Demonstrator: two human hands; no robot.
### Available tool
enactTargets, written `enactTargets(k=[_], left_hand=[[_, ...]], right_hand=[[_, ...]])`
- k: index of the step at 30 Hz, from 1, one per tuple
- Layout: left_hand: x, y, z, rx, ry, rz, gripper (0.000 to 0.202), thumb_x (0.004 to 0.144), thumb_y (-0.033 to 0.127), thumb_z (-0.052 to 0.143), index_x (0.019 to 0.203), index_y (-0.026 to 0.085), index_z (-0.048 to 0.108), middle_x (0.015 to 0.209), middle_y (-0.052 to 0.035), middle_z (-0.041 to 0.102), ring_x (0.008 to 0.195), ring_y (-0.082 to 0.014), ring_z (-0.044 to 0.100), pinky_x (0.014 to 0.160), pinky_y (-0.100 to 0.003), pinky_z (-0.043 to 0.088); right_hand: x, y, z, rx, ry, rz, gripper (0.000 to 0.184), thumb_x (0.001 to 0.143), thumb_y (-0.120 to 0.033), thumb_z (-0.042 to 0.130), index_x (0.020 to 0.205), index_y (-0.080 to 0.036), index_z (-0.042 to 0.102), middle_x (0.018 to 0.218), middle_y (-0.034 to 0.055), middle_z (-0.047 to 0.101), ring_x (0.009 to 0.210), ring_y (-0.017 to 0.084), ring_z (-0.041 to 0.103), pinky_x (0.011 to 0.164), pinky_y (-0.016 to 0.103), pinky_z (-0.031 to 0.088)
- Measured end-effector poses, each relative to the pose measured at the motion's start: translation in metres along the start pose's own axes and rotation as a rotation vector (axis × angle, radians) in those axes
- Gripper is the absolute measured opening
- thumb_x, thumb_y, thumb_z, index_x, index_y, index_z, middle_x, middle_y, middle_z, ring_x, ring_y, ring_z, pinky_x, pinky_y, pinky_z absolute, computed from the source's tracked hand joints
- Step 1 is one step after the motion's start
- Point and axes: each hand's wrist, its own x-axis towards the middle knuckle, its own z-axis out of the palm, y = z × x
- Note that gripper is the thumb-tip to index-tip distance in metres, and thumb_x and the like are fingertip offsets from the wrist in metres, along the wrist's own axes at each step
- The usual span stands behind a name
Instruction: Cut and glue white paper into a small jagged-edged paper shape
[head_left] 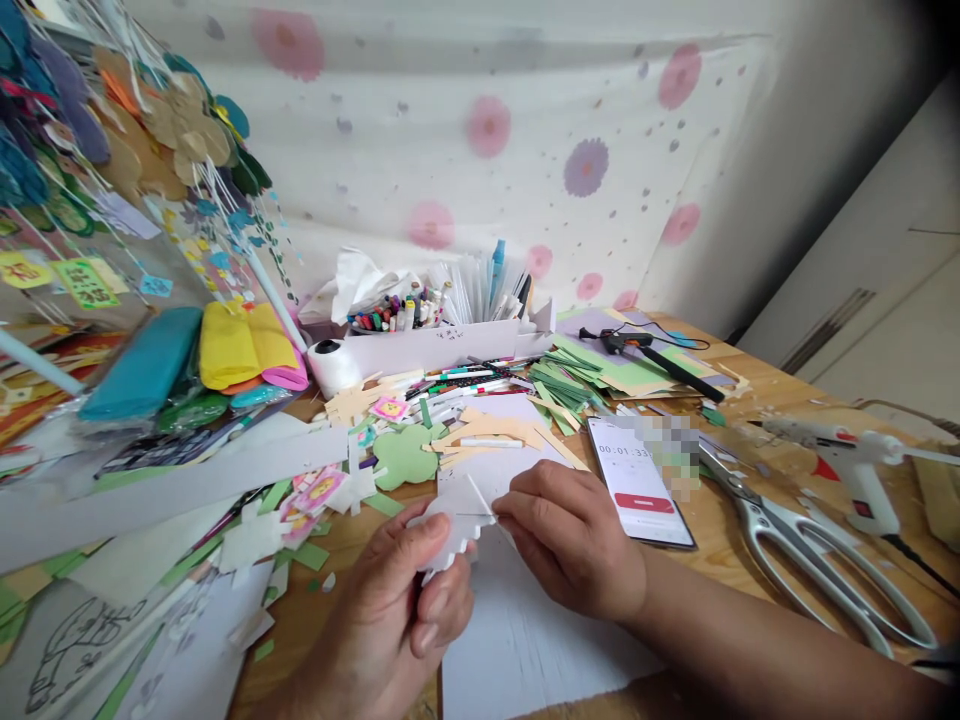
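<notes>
Scalloped paper [452, 527]: state its position.

It is raised above the white sheet [540, 645], between the two hands. The left hand [409, 585] has its fingers clamped on it. The right hand [577, 545] has its fingers together at the paper's right corner; what they pinch is too small to tell.

List the items on the right.

A phone [637, 480], screen lit, lies just beside the right hand. Large scissors [750, 500] lie farther right, then a white glue gun [870, 455].

What crowds the remaining worktop [716, 570]?

Left: paper scraps [251, 540]. Beyond the hands: a green flower-shaped cutout [406, 457], cream paper pieces, then a white box [450, 348] behind the clutter, with markers [409, 312].
</notes>
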Motion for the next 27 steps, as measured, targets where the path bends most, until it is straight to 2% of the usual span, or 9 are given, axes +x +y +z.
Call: enactTargets(k=[4,8,12,18,21,24,27], left_hand=[[0.001,-0.002,0.000,-0.059,0.031,0.049,0.034,0.071,0.030,0.074,0.050,0.016,0.051,0.040,0.0076,0.045,0.035,-0.0021,0.026,0.040,-0.017,0.026],[0.004,-0.007,-0.001,-0.068,0.097,0.045,0.029,0.063,0.040,0.080,0.063,0.015,0.065,0.047,0.0053,0.053,0.040,-0.0040,0.040,0.042,-0.017,0.030],[0.004,-0.009,0.001,0.032,0.126,0.071,0.027,0.071,0.037,0.072,0.061,0.013,0.067,0.041,0.0053,0.050,0.035,-0.0030,0.037,0.040,-0.018,0.026],[0.000,-0.006,0.002,0.085,0.149,0.128,0.026,0.071,0.035,0.070,0.057,0.013,0.066,0.036,0.0059,0.048,0.032,-0.0020,0.034,0.038,-0.018,0.025],[0.004,0.001,-0.003,0.025,0.235,0.151,0.025,0.073,0.032,0.069,0.057,0.014,0.064,0.037,0.0072,0.046,0.032,-0.0022,0.034,0.038,-0.017,0.026],[0.011,0.010,-0.009,-0.008,0.275,0.186,0.023,0.075,0.028,0.065,0.057,0.015,0.061,0.038,0.0086,0.044,0.032,-0.0013,0.033,0.037,-0.015,0.026],[0.012,0.013,-0.011,0.033,0.201,0.081,0.028,0.073,0.029,0.064,0.051,0.013,0.060,0.033,0.0073,0.040,0.029,-0.0019,0.030,0.035,-0.017,0.024]], right_hand=[[-0.002,0.000,0.004,0.009,0.028,0.032,0.013,0.085,-0.011,0.053,0.095,-0.014,0.060,0.077,0.0074,0.062,0.067,0.016,0.055,0.057,0.028,0.045],[-0.003,-0.004,0.007,-0.063,0.060,0.053,0.012,0.084,-0.011,0.053,0.093,-0.014,0.061,0.076,0.0072,0.062,0.066,0.017,0.054,0.057,0.028,0.043],[-0.001,-0.009,0.008,-0.112,0.036,0.018,0.013,0.085,-0.012,0.051,0.091,-0.015,0.061,0.073,0.0059,0.062,0.062,0.016,0.051,0.054,0.028,0.042],[-0.001,-0.014,0.003,-0.059,0.046,0.002,0.018,0.085,-0.012,0.050,0.099,-0.015,0.060,0.074,0.0068,0.062,0.063,0.016,0.053,0.055,0.028,0.045],[-0.001,-0.015,-0.001,-0.004,0.103,0.005,0.022,0.083,-0.008,0.052,0.103,-0.014,0.059,0.075,0.0076,0.061,0.065,0.017,0.053,0.056,0.029,0.046],[0.002,-0.013,-0.002,0.084,0.113,0.089,0.021,0.083,-0.006,0.054,0.101,-0.015,0.059,0.078,0.0079,0.061,0.069,0.017,0.054,0.059,0.029,0.047],[0.006,-0.010,-0.002,0.284,0.033,0.211,0.012,0.086,-0.008,0.050,0.088,-0.017,0.058,0.074,0.0051,0.059,0.068,0.015,0.053,0.060,0.027,0.046]])
